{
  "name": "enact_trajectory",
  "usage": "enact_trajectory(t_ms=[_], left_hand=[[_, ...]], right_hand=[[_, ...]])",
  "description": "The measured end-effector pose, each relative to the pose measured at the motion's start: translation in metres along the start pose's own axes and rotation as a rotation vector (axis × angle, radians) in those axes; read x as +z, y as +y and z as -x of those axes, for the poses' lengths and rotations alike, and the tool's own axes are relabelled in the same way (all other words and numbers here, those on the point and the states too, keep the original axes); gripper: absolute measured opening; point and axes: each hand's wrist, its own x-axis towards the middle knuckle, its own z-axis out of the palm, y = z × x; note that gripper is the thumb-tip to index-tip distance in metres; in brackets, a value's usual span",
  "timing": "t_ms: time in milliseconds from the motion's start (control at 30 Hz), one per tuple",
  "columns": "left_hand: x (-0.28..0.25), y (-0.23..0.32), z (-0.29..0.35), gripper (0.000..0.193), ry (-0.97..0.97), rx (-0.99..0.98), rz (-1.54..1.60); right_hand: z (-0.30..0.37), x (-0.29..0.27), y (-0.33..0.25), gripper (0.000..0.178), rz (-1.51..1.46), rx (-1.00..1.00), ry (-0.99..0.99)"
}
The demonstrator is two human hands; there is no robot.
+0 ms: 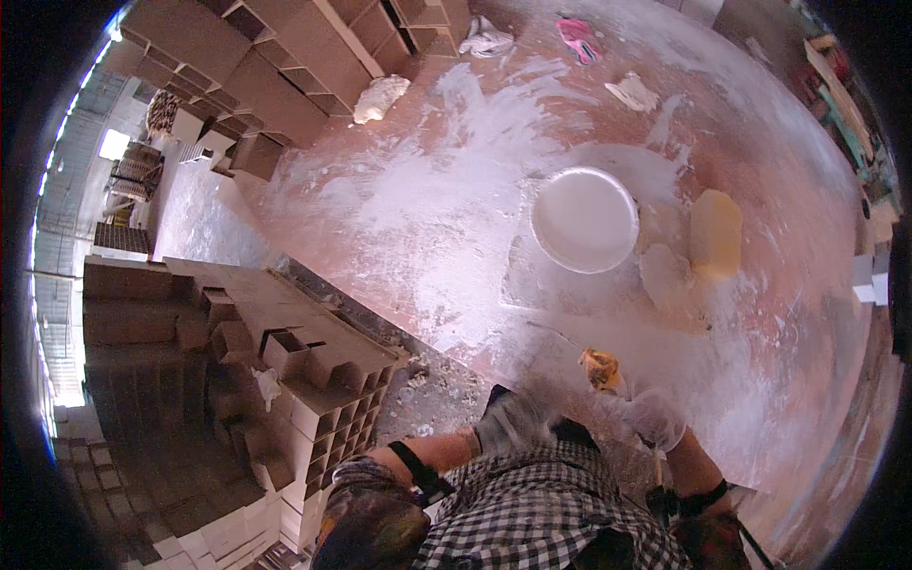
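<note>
My left hand, in a grey dusty glove, is in front of my black-and-white checked garment. Motion smears its fingers, and I cannot see anything in them. A whitish glove covers my right hand, to the right. Just beyond its blurred fingers is a small orange-brown lump, which the hand appears to hold; its kind is unclear. Farther off, a round white basin of pale powder or liquid rests on the powdered table. Right of it stands a yellowish plastic jug.
Brown box-like blocks with square openings are stacked at the lower left. More such blocks stand at the upper left. Crumpled cloths and a pink cloth lie at the far side. Rubble lies beside the table edge.
</note>
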Motion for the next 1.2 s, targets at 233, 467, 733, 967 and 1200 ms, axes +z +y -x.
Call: enact_trajectory(t_ms=[233,467,733,967,1200], left_hand=[[-0.076,-0.064,-0.002,0.054,-0.049,0.110,-0.400],[-0.171,-0.238,0.165,0.049,0.689,-1.347,-0.936],[-0.164,-0.137,0.006,0.066,0.455,-0.376,-0.596],[-0.109,-0.179,-0.051,0.062,0.384,-0.386,-0.429],[-0.234,-0.225,0.129,0.058,0.442,-1.506,-0.669]], right_hand=[[-0.006,0.020,-0.061,0.017,0.045,0.060,-0.073],[-0.033,0.035,-0.064,0.018,0.284,-0.241,-0.078],[-0.087,0.067,-0.110,0.027,0.026,0.085,0.116],[-0.090,0.081,-0.184,0.030,-0.110,0.034,0.151],[-0.102,0.091,-0.135,0.035,0.097,0.293,0.107]])
